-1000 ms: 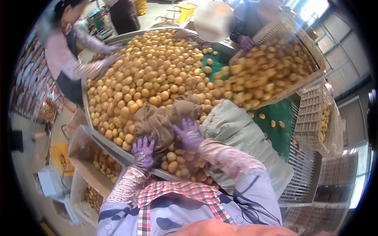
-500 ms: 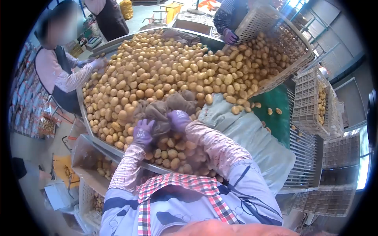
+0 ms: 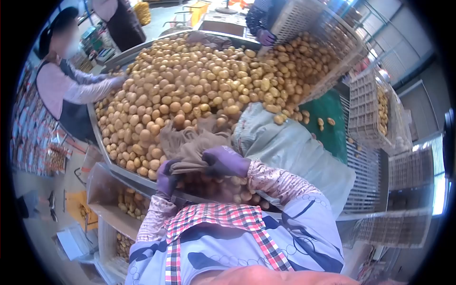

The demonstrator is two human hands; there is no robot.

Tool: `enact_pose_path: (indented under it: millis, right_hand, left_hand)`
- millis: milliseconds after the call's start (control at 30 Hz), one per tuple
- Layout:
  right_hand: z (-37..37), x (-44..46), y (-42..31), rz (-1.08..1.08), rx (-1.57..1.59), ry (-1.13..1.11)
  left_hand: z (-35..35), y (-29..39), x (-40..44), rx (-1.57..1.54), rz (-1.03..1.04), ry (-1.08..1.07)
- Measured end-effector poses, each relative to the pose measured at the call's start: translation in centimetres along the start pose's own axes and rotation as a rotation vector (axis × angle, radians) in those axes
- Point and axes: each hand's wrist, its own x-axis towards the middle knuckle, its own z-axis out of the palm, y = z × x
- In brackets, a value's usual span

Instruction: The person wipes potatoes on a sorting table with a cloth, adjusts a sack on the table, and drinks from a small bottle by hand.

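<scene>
Both my hands, in purple gloves, grip a grey-brown cloth (image 3: 197,142) at the near edge of a heap of potatoes (image 3: 185,76). My left hand (image 3: 166,176) is closed on the cloth's left corner, and my right hand (image 3: 227,161) pinches its right part. The cloth is stretched between them and drapes forward over the potatoes. Under the cloth and close to my apron lie more potatoes, partly in shadow. A pale green-grey sack (image 3: 294,147) lies right beside my right forearm.
A metal-rimmed sorting table (image 3: 102,142) holds the heap. At its left a co-worker (image 3: 61,90) reaches into the potatoes; at the back another's gloved hand (image 3: 266,37) is by a tilted crate (image 3: 297,21). A green mat (image 3: 332,123) and slatted rack (image 3: 363,175) lie right. Boxes of potatoes (image 3: 130,204) stand lower left.
Both hands have drawn the cloth toward my body, and it is now spread out rather than bunched. The co-worker at left has reached further over the heap.
</scene>
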Motion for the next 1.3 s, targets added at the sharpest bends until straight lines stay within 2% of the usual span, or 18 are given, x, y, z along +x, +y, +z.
enact_pose_path:
  millis: [33,67,267,300,333,433,467,500,567,633,700,833,933,967,1033,1067,1233,1300]
  right_hand:
    - [-0.8,-0.9,-1.9,0.049,0.046,0.011]
    - [-1.8,-2.2,-4.0,0.183,0.406,-0.103]
    - [-2.8,-3.4,-5.7,-0.551,0.289,0.363]
    - [-2.8,-3.3,-5.7,-0.642,0.31,0.439]
    - [-3.3,-2.7,-5.0,-0.531,0.107,0.37]
    - [-0.9,-0.3,-0.2,-0.567,-0.615,0.599]
    - [-0.7,-0.8,1.3,-0.454,-0.945,0.492]
    - [-0.8,-1.2,2.7,-0.391,-0.923,0.389]
    - [-1.6,-2.3,5.1,-0.268,-0.876,0.178]
    - [-2.9,-3.4,6.3,-0.245,-0.719,0.251]
    - [-4.4,-3.3,4.3,-0.036,-0.768,0.165]
    - [-3.7,-1.6,6.0,-0.162,-0.979,0.163]
    - [-3.4,1.6,4.3,-0.098,-1.057,0.006]
    - [-3.5,3.1,3.2,-0.069,-1.03,-0.075]
    - [-3.2,5.7,0.8,0.006,-0.979,-0.223]
    - [-2.6,7.5,0.6,0.087,-1.155,-0.246]
    - [-0.8,12.5,1.4,-0.115,-1.293,-0.084]
    - [-1.1,12.7,1.7,-0.109,-1.324,-0.125]
  left_hand:
    - [0.0,2.0,0.1,-0.036,0.031,0.003]
    - [0.3,4.5,0.2,-0.04,0.058,-0.005]
    - [1.3,10.7,1.5,0.507,0.603,0.19]
    - [1.7,11.2,1.9,0.53,0.594,0.199]
    - [2.2,11.5,2.2,0.553,0.576,0.203]
    - [1.8,7.9,3.3,0.825,0.565,0.177]
    - [1.1,6.1,3.7,1.015,0.322,0.002]
    - [0.5,4.2,4.0,1.187,0.074,-0.174]
    - [-0.5,-1.5,2.1,1.257,0.2,-0.049]
    - [-1.1,-2.8,1.3,1.259,0.292,0.037]
    - [-0.9,-2.7,1.0,1.28,0.171,0.011]
    - [-1.2,-3.2,1.2,1.174,0.168,0.006]
    - [-1.5,-4.1,1.4,1.35,0.204,-0.011]
    - [-1.3,-2.0,1.1,1.251,0.16,-0.023]
    - [-2.2,-2.3,1.1,1.185,0.334,0.016]
    - [-3.2,-2.0,1.5,1.151,0.373,-0.021]
    - [-6.3,-0.5,2.3,1.023,0.592,-0.109]
    - [-6.0,-1.0,2.6,1.041,0.567,-0.112]
